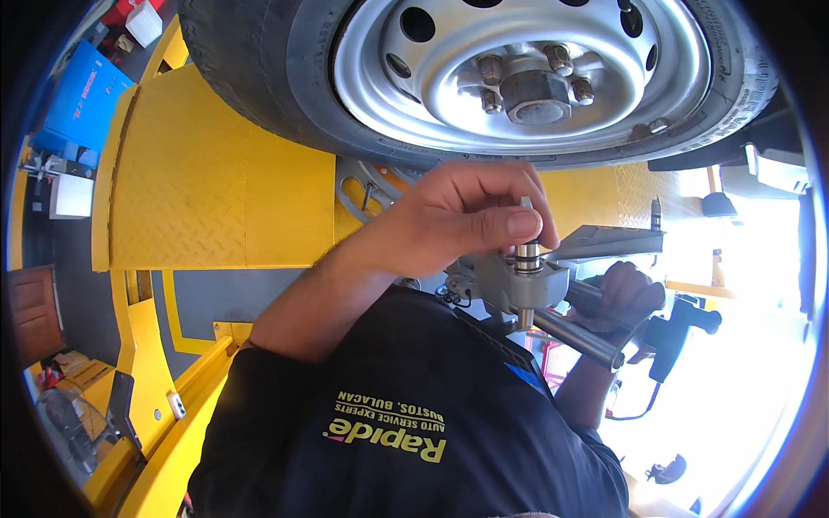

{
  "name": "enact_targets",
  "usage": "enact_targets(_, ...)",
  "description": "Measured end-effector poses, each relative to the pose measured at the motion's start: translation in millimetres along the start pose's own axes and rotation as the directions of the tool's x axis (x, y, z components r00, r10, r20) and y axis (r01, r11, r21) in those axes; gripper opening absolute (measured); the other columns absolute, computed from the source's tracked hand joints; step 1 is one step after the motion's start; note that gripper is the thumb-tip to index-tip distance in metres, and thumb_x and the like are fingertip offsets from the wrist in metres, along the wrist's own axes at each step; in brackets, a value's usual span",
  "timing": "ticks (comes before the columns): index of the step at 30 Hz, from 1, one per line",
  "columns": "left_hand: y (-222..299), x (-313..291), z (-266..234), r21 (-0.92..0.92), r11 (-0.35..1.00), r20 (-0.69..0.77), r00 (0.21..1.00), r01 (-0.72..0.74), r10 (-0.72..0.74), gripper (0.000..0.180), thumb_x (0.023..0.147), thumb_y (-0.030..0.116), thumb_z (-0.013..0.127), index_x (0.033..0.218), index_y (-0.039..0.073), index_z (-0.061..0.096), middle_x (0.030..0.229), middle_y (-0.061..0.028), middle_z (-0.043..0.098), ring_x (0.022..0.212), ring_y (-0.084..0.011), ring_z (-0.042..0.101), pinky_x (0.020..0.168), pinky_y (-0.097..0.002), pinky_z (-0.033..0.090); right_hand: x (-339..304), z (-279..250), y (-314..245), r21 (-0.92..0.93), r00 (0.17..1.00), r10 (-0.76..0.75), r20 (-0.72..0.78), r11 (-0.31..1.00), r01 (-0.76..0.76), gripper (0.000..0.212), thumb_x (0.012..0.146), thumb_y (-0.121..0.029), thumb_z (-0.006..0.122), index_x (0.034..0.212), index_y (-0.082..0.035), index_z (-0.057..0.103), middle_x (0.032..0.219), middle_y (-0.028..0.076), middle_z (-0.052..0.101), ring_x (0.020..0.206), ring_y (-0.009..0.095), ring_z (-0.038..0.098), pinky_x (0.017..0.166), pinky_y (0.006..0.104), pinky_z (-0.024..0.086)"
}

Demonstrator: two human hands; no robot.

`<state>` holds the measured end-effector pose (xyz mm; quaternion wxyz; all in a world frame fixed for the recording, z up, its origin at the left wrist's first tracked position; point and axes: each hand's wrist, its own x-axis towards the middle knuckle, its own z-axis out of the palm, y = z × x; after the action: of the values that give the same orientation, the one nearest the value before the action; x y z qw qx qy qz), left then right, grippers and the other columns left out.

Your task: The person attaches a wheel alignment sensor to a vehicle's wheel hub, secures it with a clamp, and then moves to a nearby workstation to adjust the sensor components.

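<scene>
One arched left hand (449,216) — fingers (516,226) around metal pin (527,252)

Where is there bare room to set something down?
The treaded yellow platform looks bare left of the tire, beyond your left forearm. Crowded: below the wheel, where left hand, metal clamp, metal bar and right hand bunch.

The top of the wheel (524,53) is cut off by the upper edge. The metal pin (528,252) is partly covered by the left grip (466,207), while the right grip (629,290) is hazed by glare and the background beyond is washed out.
</scene>
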<state>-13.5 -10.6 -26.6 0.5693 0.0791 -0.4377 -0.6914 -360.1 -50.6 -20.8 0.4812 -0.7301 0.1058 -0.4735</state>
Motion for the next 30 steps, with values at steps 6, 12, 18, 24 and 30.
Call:
enact_targets(6, -9.5, 2.6, 3.6, -0.092, 0.996, -0.029, 0.999, 0.011, -0.013, 0.032, 0.106, 0.036, 0.070, 0.097, 0.006, 0.066, 0.093, 0.0000, 0.056, 0.082, -0.0063, 0.054, 0.074, -0.0223, 0.043, -6.3, -8.2, 7.7, -0.101, 0.999, 0.001, -0.043, 0.995, -0.005, 0.033, 0.085, -0.018, 0.079, 0.069, -0.014, 0.050, 0.062, 0.004, 0.058, 0.053, 0.017, 0.054, 0.052, 0.0282, 0.041)
enact_targets(12, -5.7, -1.2, 9.7, -0.032, 0.996, -0.088, 0.993, 0.079, -0.081, 0.031, 0.109, 0.029, 0.070, 0.090, 0.006, 0.061, 0.092, 0.0009, 0.068, 0.082, -0.0030, 0.055, 0.072, -0.0234, 0.046, -3.2, -4.2, 3.5, -0.134, 0.999, 0.004, -0.041, 0.991, -0.009, 0.037, 0.077, -0.013, 0.088, 0.069, -0.014, 0.052, 0.061, 0.003, 0.058, 0.053, 0.017, 0.055, 0.047, 0.0286, 0.040)
enact_targets(18, -8.9, 5.1, 1.9, -0.020, 0.999, 0.030, 0.999, -0.043, 0.043, 0.045, 0.104, 0.046, 0.072, 0.099, 0.001, 0.073, 0.089, -0.0030, 0.060, 0.072, -0.0053, 0.050, 0.066, -0.0225, 0.039, 14.1, -8.6, -0.1, -0.044, 0.988, -0.041, 0.150, 0.998, 0.048, 0.030, 0.093, -0.020, 0.075, 0.072, -0.013, 0.056, 0.066, 0.004, 0.060, 0.056, 0.020, 0.057, 0.052, 0.0339, 0.044)
enact_targets(24, -20.9, 1.1, -8.3, -0.012, 0.995, 0.053, 0.994, -0.100, 0.100, 0.042, 0.098, 0.042, 0.077, 0.099, 0.000, 0.078, 0.092, -0.0038, 0.064, 0.078, -0.0087, 0.057, 0.070, -0.0259, 0.045, 16.1, -3.9, 2.6, 0.116, 0.991, -0.043, 0.123, 0.993, 0.029, 0.030, 0.091, -0.014, 0.074, 0.068, -0.013, 0.054, 0.059, 0.002, 0.057, 0.054, 0.019, 0.056, 0.048, 0.0296, 0.041)
enact_targets(30, -26.0, -3.2, -10.6, -0.137, 0.968, 0.149, 0.962, -0.211, 0.231, 0.022, 0.100, 0.020, 0.079, 0.107, -0.001, 0.081, 0.097, -0.0050, 0.070, 0.087, -0.0093, 0.065, 0.076, -0.0257, 0.049, 19.9, 6.8, -4.3, 0.035, 0.990, -0.017, 0.140, 0.999, 0.013, 0.031, 0.092, -0.019, 0.074, 0.069, -0.013, 0.054, 0.059, 0.001, 0.057, 0.054, 0.019, 0.057, 0.050, 0.0314, 0.040)
